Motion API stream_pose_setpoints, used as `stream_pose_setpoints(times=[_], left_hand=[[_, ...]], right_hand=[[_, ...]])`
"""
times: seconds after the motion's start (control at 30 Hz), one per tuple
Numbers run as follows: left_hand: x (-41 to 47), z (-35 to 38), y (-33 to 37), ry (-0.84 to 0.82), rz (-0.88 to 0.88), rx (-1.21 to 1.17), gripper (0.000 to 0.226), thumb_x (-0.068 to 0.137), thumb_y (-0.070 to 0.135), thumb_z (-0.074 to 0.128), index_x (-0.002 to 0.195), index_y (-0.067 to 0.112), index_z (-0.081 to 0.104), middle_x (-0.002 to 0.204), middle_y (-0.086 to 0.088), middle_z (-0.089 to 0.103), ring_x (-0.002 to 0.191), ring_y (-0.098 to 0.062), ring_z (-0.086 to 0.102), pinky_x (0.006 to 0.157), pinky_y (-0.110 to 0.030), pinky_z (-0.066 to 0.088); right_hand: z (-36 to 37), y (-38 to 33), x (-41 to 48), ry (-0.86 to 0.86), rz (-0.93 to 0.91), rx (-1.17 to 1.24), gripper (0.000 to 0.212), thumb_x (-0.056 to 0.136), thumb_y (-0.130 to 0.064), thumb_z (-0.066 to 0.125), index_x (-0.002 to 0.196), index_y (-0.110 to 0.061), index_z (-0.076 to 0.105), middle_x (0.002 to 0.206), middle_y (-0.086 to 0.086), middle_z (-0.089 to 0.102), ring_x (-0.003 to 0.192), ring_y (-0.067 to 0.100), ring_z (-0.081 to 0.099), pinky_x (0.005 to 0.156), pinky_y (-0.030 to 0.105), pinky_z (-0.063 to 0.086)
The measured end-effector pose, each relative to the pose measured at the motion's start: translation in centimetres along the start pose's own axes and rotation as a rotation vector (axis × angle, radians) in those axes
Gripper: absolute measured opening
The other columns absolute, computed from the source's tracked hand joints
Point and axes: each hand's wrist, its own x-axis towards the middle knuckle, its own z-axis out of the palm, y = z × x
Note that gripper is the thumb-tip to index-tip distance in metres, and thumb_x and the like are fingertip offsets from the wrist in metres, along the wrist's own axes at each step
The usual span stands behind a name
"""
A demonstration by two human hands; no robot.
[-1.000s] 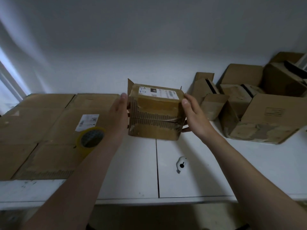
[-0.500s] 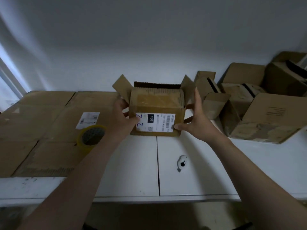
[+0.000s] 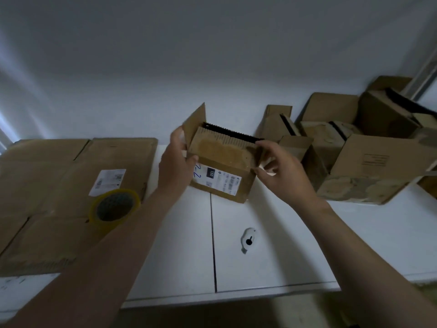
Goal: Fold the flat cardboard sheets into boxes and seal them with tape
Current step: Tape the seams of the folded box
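Observation:
A small brown cardboard box [image 3: 220, 162] with a white shipping label on its near side stands on the white table [image 3: 272, 245], its top partly open. My left hand [image 3: 176, 159] grips its left side, thumb on the near face, beside the raised left flap. My right hand [image 3: 275, 169] pinches the small right flap and bends it inward. A yellow-rimmed tape roll [image 3: 114, 208] lies on the flat cardboard sheets [image 3: 56, 185] at the left.
Several folded boxes [image 3: 369, 166] with open tops are clustered at the back right. A small white cutter [image 3: 248, 240] lies on the table near the front. A white wall rises behind the table.
The box was turned from its taped side to label-forward and set down. Both hands shifted from its sides to the top flaps; the right flap is now bent inward.

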Motion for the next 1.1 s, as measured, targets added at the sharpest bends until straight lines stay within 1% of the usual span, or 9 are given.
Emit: stream_pose_setpoints(times=[0.07, 0.13, 0.27, 0.37, 0.5, 0.57, 0.73, 0.9, 1.1], left_hand=[[1.6, 1.0, 0.7, 0.029, -0.094, -0.120, 0.064, 0.092, 0.006, 0.070, 0.142, 0.017, 0.032, 0.116, 0.006, 0.051, 0.096, -0.011, 0.061, 0.064, -0.011, 0.050], [2.8, 2.0, 0.9, 0.030, -0.116, -0.060, 0.049, 0.092, 0.008, 0.070, 0.127, 0.015, 0.037, 0.119, -0.003, 0.049, 0.101, -0.021, 0.061, 0.069, -0.015, 0.049], [3.0, 2.7, 1.2, -0.123, -0.078, 0.120, 0.021, 0.096, 0.011, 0.062, 0.116, 0.019, 0.061, 0.124, -0.007, 0.053, 0.098, -0.026, 0.065, 0.091, -0.038, 0.056], [1.5, 2.1, 1.3, -0.349, -0.099, 0.030, 0.051, 0.088, 0.010, 0.064, 0.136, 0.021, 0.049, 0.131, 0.001, 0.057, 0.112, -0.015, 0.059, 0.093, -0.032, 0.050], [-1.0, 1.8, 1.1, -0.529, -0.130, -0.173, 0.103, 0.080, 0.017, 0.083, 0.158, 0.018, 0.015, 0.146, 0.011, 0.036, 0.130, -0.006, 0.041, 0.104, -0.028, 0.042], [-1.1, 2.1, 1.0, -0.456, -0.136, -0.182, 0.104, 0.080, 0.021, 0.085, 0.158, 0.018, 0.015, 0.150, 0.010, 0.036, 0.132, -0.008, 0.041, 0.108, -0.033, 0.043], [1.3, 3.7, 1.7, -0.380, -0.154, -0.207, 0.093, 0.080, 0.014, 0.085, 0.152, 0.016, 0.027, 0.155, -0.004, 0.042, 0.137, -0.023, 0.048, 0.109, -0.036, 0.045], [4.7, 6.5, 2.8, -0.397, -0.198, -0.286, 0.087, 0.084, 0.007, 0.079, 0.154, 0.012, 0.027, 0.151, -0.007, 0.048, 0.134, -0.020, 0.051, 0.097, -0.022, 0.042], [7.7, 8.7, 2.4, -0.398, -0.195, -0.206, 0.092, 0.080, 0.020, 0.085, 0.153, 0.017, 0.029, 0.151, -0.006, 0.049, 0.134, -0.026, 0.052, 0.110, -0.040, 0.044]], right_hand=[[-0.6, 0.1, 0.1, -0.040, -0.124, 0.051, 0.061, 0.090, -0.009, 0.070, 0.145, -0.025, 0.050, 0.108, -0.011, 0.066, 0.097, 0.007, 0.064, 0.088, 0.023, 0.054], [-0.9, 0.7, 0.6, 0.008, -0.175, 0.029, 0.061, 0.091, -0.006, 0.068, 0.147, -0.024, 0.050, 0.110, -0.008, 0.064, 0.097, 0.008, 0.063, 0.087, 0.026, 0.055], [-1.7, 2.6, 3.1, 0.046, 0.129, 0.030, 0.073, 0.088, -0.015, 0.076, 0.149, -0.037, 0.041, 0.139, -0.001, 0.036, 0.120, 0.020, 0.052, 0.104, 0.042, 0.050], [-1.2, 2.6, 4.0, -0.074, 0.230, 0.076, 0.074, 0.087, -0.022, 0.078, 0.150, -0.035, 0.040, 0.149, 0.001, 0.036, 0.136, 0.024, 0.043, 0.112, 0.049, 0.044], [-0.2, 1.7, 3.5, -0.033, 0.277, 0.154, 0.077, 0.087, -0.037, 0.078, 0.151, -0.038, 0.034, 0.125, 0.000, 0.059, 0.105, 0.019, 0.063, 0.089, 0.046, 0.059], [0.0, 1.5, 3.1, 0.043, 0.329, 0.196, 0.080, 0.087, -0.041, 0.077, 0.152, -0.038, 0.031, 0.115, -0.001, 0.061, 0.098, 0.020, 0.065, 0.084, 0.047, 0.060], [0.3, 2.2, 2.9, -0.036, 0.500, 0.332, 0.095, 0.088, -0.039, 0.077, 0.158, -0.029, 0.014, 0.144, 0.003, 0.056, 0.125, 0.021, 0.060, 0.101, 0.048, 0.053], [0.5, 3.5, 4.9, -0.104, 0.515, 0.264, 0.099, 0.085, -0.038, 0.077, 0.157, -0.037, 0.010, 0.144, -0.003, 0.054, 0.129, 0.022, 0.056, 0.107, 0.049, 0.049], [0.6, 4.9, 7.1, -0.107, 0.544, 0.270, 0.108, 0.084, -0.029, 0.081, 0.159, -0.033, 0.003, 0.146, -0.001, 0.052, 0.131, 0.023, 0.053, 0.108, 0.050, 0.048]])
